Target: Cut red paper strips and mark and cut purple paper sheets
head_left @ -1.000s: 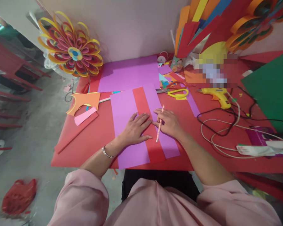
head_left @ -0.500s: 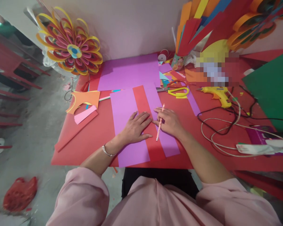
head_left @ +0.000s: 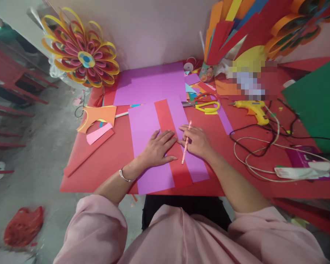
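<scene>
L hand lies flat, fingers spread, holding nothing, palm pressing red paper strip and purple sheet at near-centre of red table. R hand closed round pink pencil, tip down by strip's right edge, just right of L fingertips. Judgement: firm, even palm pressure close to pencil tip should stop paper sliding.

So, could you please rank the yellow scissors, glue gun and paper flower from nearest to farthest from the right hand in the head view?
1. Yellow scissors, just beyond the right hand.
2. Glue gun, farther right.
3. Paper flower, far left corner.
</scene>
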Motion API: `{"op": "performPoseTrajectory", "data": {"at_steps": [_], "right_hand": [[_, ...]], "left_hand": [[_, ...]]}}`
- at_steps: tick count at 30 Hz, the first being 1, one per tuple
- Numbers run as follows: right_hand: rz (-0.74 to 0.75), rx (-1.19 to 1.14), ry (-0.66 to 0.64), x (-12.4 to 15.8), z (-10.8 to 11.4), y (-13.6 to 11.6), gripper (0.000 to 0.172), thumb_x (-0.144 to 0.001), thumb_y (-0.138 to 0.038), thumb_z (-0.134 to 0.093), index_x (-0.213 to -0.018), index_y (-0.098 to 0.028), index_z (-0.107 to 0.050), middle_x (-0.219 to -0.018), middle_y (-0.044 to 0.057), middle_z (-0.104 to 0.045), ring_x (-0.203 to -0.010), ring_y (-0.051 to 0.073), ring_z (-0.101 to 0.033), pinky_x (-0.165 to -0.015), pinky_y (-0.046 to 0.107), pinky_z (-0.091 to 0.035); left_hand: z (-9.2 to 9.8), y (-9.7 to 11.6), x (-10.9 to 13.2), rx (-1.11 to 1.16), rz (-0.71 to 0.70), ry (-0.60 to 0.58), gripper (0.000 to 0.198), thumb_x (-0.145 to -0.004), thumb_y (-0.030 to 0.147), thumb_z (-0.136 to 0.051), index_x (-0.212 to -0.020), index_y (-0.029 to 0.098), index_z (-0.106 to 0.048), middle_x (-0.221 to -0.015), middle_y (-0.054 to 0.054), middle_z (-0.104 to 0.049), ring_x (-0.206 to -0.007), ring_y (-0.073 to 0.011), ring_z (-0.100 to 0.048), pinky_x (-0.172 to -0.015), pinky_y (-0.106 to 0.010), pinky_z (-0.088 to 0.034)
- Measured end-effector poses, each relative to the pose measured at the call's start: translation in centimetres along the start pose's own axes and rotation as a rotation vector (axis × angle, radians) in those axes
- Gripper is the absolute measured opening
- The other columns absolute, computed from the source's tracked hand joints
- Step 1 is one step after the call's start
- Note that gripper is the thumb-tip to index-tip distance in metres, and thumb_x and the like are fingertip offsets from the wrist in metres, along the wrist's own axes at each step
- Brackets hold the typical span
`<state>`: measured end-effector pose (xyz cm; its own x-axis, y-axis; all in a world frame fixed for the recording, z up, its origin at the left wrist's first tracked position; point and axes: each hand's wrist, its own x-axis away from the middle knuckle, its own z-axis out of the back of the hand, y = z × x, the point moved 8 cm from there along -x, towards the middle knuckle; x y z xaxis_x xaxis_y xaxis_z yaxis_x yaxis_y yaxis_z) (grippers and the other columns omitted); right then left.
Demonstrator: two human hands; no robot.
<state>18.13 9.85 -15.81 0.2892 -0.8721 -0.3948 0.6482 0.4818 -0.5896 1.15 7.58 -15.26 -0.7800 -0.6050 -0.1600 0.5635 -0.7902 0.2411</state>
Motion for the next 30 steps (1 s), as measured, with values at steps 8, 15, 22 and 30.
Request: {"op": "performPoseTrajectory", "data": {"at_steps": [8, 15, 22, 30], "right_hand": [[0.009, 0.002, 0.011, -0.01, 0.22, -0.25, 0.026, -0.082, -0.024, -0.086, -0.076, -0.025, -0.061, -0.132, 0.010, -0.079, -0.128, 0.033, -0.073, -0.106, 0.055, -0.059], [0.026, -0.004, 0.018, 0.08, 0.17, -0.25, 0.026, -0.084, -0.025, -0.085, -0.076, -0.025, -0.061, -0.132, 0.011, -0.079, -0.128, 0.033, -0.073, -0.106, 0.056, -0.058], [0.014, 0.013, 0.009, 0.03, 0.10, -0.15, 0.026, -0.084, -0.027, -0.085, -0.075, -0.025, -0.061, -0.132, 0.010, -0.079, -0.129, 0.033, -0.073, -0.105, 0.055, -0.058], [-0.028, 0.004, -0.021, -0.09, 0.21, -0.23, 0.023, -0.088, -0.033, -0.082, -0.078, -0.025, -0.063, -0.134, 0.010, -0.078, -0.131, 0.034, -0.070, -0.110, 0.055, -0.055]], "left_hand": [[0.04, 0.04, -0.01, -0.005, 0.007, -0.009, 0.087, -0.099, 0.082, -0.048, -0.158, 0.018, -0.057, -0.166, -0.021, -0.052, -0.157, -0.0395, -0.046, -0.131, -0.065, -0.028], [0.04, 0.03, 0.04, -0.013, -0.002, 0.000, 0.088, -0.100, 0.082, -0.046, -0.158, 0.016, -0.056, -0.167, -0.022, -0.051, -0.157, -0.0387, -0.045, -0.131, -0.064, -0.027], [0.17, 0.09, 0.06, -0.001, -0.009, 0.016, 0.086, -0.098, 0.080, -0.052, -0.159, 0.019, -0.056, -0.165, -0.022, -0.053, -0.156, -0.0400, -0.047, -0.130, -0.065, -0.029], [-0.07, -0.18, -0.10, 0.027, 0.011, -0.025, 0.089, -0.097, 0.083, -0.049, -0.159, 0.020, -0.055, -0.167, -0.021, -0.051, -0.157, -0.0408, -0.045, -0.132, -0.064, -0.024]]}}
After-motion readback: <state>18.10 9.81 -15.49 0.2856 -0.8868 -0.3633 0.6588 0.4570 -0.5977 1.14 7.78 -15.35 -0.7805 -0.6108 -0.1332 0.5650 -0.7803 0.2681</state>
